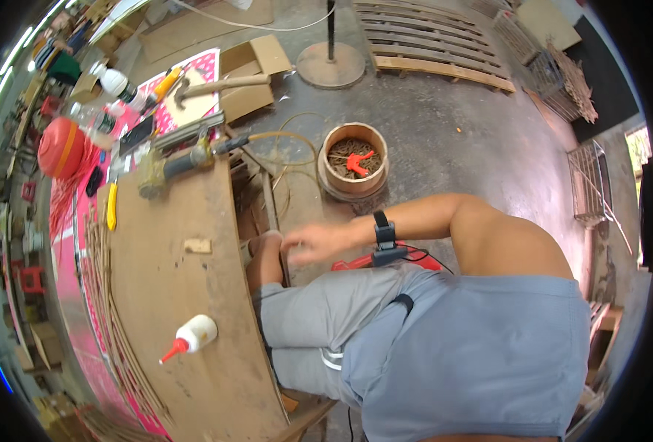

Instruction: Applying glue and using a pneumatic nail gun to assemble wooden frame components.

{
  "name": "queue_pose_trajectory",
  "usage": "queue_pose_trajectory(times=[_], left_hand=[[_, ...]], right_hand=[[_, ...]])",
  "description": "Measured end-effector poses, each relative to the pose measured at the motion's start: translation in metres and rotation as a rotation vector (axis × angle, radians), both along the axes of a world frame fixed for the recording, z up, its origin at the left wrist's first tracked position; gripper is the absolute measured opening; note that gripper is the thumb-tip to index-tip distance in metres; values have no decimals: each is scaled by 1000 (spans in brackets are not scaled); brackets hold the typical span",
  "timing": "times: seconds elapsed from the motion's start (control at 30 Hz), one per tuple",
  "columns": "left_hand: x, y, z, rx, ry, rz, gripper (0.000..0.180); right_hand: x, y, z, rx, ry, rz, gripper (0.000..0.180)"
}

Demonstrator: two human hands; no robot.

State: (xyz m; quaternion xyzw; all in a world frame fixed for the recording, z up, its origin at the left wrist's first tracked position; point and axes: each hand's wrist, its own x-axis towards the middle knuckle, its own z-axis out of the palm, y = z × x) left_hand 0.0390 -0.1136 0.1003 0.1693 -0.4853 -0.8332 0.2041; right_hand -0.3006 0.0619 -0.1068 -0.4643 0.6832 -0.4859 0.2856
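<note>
My right hand point(313, 244) is in the air off the table's edge, beside my knee and lower leg. Its fingers are smeared by motion, and nothing held in them can be made out. A black strap with a small dark device point(387, 243) is round that wrist. My left hand is out of view. On the brown tabletop point(171, 283) lies a white squeeze bottle point(197, 333) with a red nozzle. A small flat wooden piece point(198, 245) is farther along the top. Nearer the corner rests a metal air tool point(183, 163), joined to a yellow hose point(286, 135).
A round tub point(376, 140) of small brown pieces, with a red object point(359, 163) on top, stands on the floor. Long thin sticks point(105, 295) and a yellow cutter point(111, 208) line the table. Beyond are a hammer point(223, 85), bottles point(116, 81), and a wooden pallet point(429, 37).
</note>
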Motion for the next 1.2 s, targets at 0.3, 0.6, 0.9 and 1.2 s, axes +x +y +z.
queue_pose_trajectory(times=[0.3,0.6,0.9,1.2], left_hand=[[-48,-4,-6,-14,-242,24,36],[-74,-8,-5,-18,-359,27,33],[-90,-9,-7,-26,-441,70,29],[-96,-11,0,-34,-474,43,26]], right_hand=[[-167,103,-136,562,170,-767,24],[-216,91,-278,831,289,-259,35],[-206,70,-274,952,-274,-570,29],[-194,111,-212,538,-10,-896,25]])
